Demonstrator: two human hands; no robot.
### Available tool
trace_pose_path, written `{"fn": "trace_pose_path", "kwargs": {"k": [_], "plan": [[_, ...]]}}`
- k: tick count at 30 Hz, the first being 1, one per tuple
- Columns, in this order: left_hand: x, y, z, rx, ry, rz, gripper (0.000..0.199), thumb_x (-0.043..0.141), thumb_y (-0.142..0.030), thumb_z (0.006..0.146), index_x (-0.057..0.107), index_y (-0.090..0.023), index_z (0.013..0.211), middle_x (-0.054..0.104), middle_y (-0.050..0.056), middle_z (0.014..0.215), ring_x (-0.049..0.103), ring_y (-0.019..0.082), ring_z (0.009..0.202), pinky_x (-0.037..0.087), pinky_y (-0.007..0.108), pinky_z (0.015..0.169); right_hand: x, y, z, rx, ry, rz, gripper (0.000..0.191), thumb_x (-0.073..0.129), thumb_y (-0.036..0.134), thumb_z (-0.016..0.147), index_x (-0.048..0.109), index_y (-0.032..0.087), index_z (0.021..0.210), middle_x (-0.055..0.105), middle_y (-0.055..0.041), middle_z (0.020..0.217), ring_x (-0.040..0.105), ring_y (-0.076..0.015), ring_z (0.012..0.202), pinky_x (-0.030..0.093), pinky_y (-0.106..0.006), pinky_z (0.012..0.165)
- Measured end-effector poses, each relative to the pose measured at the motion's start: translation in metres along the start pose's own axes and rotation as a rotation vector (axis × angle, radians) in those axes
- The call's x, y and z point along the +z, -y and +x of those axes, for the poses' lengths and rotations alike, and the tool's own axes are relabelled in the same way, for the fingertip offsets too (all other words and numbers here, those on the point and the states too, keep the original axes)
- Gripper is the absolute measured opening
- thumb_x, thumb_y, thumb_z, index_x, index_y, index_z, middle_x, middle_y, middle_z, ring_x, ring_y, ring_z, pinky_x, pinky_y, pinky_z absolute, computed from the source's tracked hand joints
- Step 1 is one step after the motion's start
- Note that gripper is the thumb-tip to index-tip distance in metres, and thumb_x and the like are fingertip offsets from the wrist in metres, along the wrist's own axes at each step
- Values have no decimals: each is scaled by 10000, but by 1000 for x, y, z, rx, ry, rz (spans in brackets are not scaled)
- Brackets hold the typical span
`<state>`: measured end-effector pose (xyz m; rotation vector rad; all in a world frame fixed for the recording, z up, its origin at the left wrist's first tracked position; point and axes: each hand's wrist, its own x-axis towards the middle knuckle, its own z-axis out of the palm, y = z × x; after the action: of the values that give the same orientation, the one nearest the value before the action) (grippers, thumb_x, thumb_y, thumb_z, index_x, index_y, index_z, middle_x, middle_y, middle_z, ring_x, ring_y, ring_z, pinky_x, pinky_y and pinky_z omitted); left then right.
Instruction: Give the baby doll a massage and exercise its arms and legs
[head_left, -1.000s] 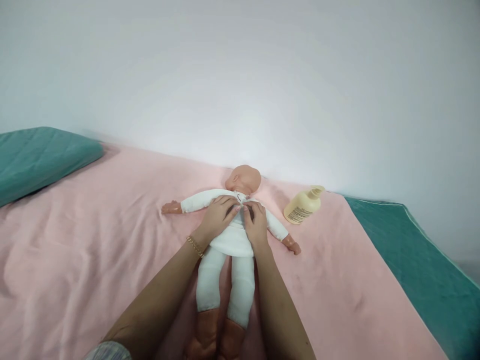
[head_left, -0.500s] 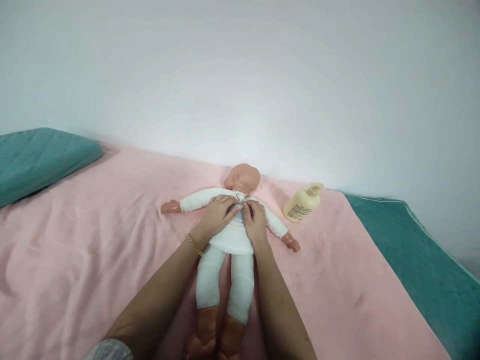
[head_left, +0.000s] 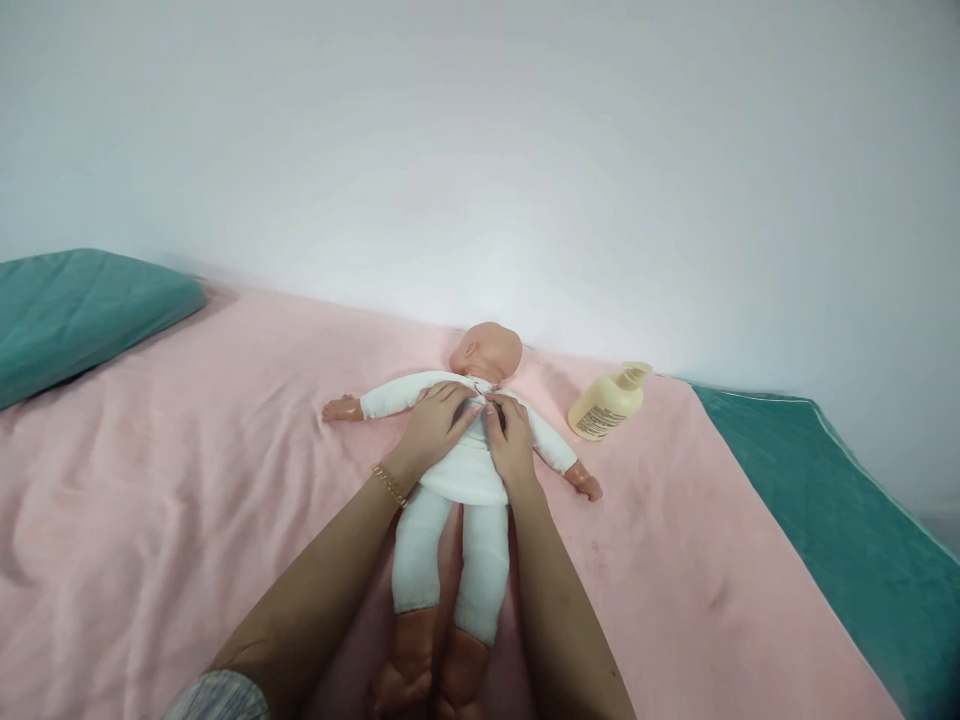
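Observation:
A doll [head_left: 465,480] with a white cloth body and bare plastic head, hands and feet lies face down on a pink blanket [head_left: 285,350]. My left hand [head_left: 437,425] rests on the left side of its upper back, fingers spread and thumb pointing inward. On the right side of the upper back lies my right hand [head_left: 511,435], its fingers apart and slightly bent. The thumbs nearly meet at the middle of the back, just below the neck. Neither hand holds anything.
A pale yellow pump bottle [head_left: 606,402] leans on the blanket right of the doll's head. Folded green padding [head_left: 90,315] lies at the far left, and a green mat [head_left: 825,480] shows at the right. A pale wall [head_left: 480,160] rises behind.
The view has shifted very slightly. Both hands stay on the doll's upper back, with hardly any visible movement.

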<state>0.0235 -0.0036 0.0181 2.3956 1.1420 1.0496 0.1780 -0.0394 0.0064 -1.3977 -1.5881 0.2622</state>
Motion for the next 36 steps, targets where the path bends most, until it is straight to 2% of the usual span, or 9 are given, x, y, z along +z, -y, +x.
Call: {"fn": "trace_pose_path", "kwargs": {"k": [9,16,27,29,31,34,36], "plan": [[-1,-1,2,-52,50,0,344,404,-444,985,642,-202,1038,690,67,1123,582,262,1099,401,439,956,1,-1,3,24,51,-42,322,407,368,959,657,178,1028,690,-113,1080,580,-260,1068,417,-423,967],[3,4,0,-10,-62,-19,359,423,-393,982,570,-165,1217,637,108,1254,544,252,1199,397,428,1018,1,-2,0,-10,8,-30,361,406,397,972,614,182,1174,652,-119,1201,542,-248,1166,390,-436,1028],[6,6,1,-45,5,-7,350,443,-378,976,569,-174,1231,642,93,1254,533,262,1218,386,457,1039,2,-4,1,16,83,-98,404,413,401,972,615,170,1235,626,-132,1266,499,-273,1234,371,-464,1060],[5,7,0,-30,-46,-35,356,440,-379,978,557,-167,1239,637,100,1254,545,254,1199,398,446,1036,1,-2,1,14,53,-60,386,407,389,975,629,171,1202,635,-129,1239,515,-264,1210,377,-458,1055],[3,8,-1,-15,-147,-70,348,422,-366,986,552,-161,1235,636,109,1241,557,240,1171,412,425,1031,-3,1,0,3,-19,6,358,401,375,978,647,179,1150,645,-119,1196,539,-245,1168,393,-439,1042],[-7,5,-4,-26,-312,-111,301,395,-330,994,589,-171,1159,648,104,1189,563,230,1145,416,412,1032,-12,8,-4,10,-161,77,324,411,365,976,672,193,1065,646,-103,1131,560,-225,1112,411,-411,1022],[-16,0,-7,-45,-361,-148,284,391,-328,994,621,-185,1080,660,93,1144,570,230,1126,423,412,1020,-19,15,-7,33,-231,99,320,416,368,975,688,203,1011,647,-92,1087,564,-224,1083,420,-403,999]]}}
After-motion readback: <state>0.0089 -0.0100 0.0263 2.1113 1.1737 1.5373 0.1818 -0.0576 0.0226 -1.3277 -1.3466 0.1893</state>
